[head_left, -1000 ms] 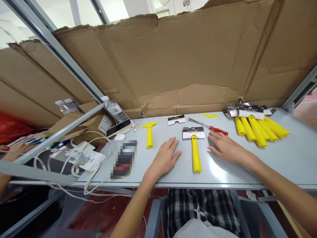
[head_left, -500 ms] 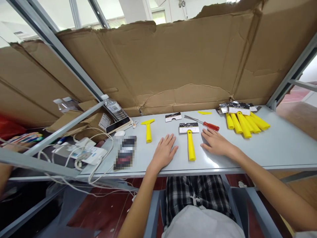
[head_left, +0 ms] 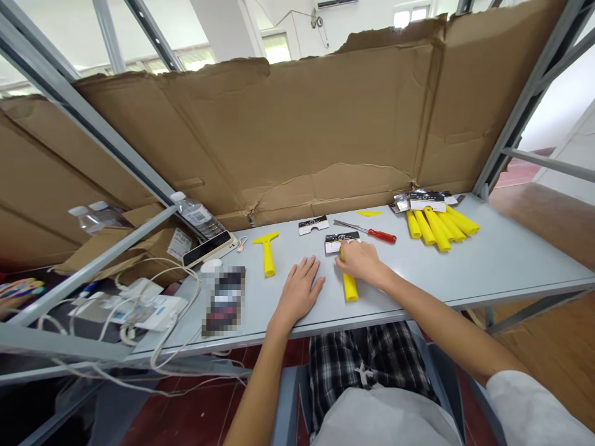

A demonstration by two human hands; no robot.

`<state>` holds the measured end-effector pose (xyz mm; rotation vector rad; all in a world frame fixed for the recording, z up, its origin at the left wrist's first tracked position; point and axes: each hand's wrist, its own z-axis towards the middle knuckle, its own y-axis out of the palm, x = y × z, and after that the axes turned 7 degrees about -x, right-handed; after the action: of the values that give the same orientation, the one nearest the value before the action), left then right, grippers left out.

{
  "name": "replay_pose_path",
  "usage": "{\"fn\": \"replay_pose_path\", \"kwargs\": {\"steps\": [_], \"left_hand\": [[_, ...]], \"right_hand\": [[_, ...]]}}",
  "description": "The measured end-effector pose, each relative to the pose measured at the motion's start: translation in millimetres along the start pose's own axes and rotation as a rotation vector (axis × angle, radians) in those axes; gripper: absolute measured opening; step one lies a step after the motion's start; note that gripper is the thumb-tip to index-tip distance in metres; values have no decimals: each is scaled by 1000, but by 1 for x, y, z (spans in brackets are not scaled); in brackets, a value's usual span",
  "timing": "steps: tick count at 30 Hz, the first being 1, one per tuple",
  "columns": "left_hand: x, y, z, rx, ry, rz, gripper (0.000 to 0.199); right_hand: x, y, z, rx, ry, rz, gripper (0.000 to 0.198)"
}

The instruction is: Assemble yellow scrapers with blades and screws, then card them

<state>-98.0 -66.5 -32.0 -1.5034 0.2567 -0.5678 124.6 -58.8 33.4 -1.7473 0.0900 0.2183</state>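
Observation:
My right hand (head_left: 361,260) is closed over the upper handle of a yellow scraper (head_left: 350,288), which lies on the tabletop. A black-and-white card sleeve (head_left: 343,241) covers the scraper's head, and my fingers hide part of the handle. Palm down on the table, my left hand (head_left: 300,291) rests to the left of it with fingers stretched out. An uncarded yellow scraper (head_left: 268,257) lies further left. Behind the hands are a loose card sleeve (head_left: 313,225), a red-handled screwdriver (head_left: 382,236) and a thin yellow piece (head_left: 369,214).
Several carded yellow scrapers (head_left: 437,229) lie fanned at the right on the grey table (head_left: 506,254). A phone (head_left: 207,248), white cables (head_left: 153,359), a water bottle (head_left: 198,215) and an open carton (head_left: 106,248) crowd the left. Cardboard (head_left: 325,124) walls the back.
My right hand has moved left from the tabletop onto the carded scraper's handle and closed on it. My left hand stays flat. The camera view has shifted a little to the right.

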Motion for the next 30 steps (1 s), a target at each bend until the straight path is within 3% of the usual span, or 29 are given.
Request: {"fn": "replay_pose_path", "kwargs": {"steps": [4,8,16,20,23,30], "left_hand": [[1,0,0,10,0,-8,57],[0,0,-1,10,0,-8,57],[-1,1,-1,25,13,-11,58],[-1,2,-1,42,17,-22,57],[-1,3,-1,50,22,-25,56],[2,-1,-1,31,3,-17,56]], "right_hand": [[4,-1,5,-5,-17,9,38],[21,-13,-1,43,-32,6,39],[99,-78,8,237,98,-32,47],[126,-99,16,322,112,-40,49],[134,-99,27,388,167,-84,48],[152,-62,67,202,326,-171,43]]}}
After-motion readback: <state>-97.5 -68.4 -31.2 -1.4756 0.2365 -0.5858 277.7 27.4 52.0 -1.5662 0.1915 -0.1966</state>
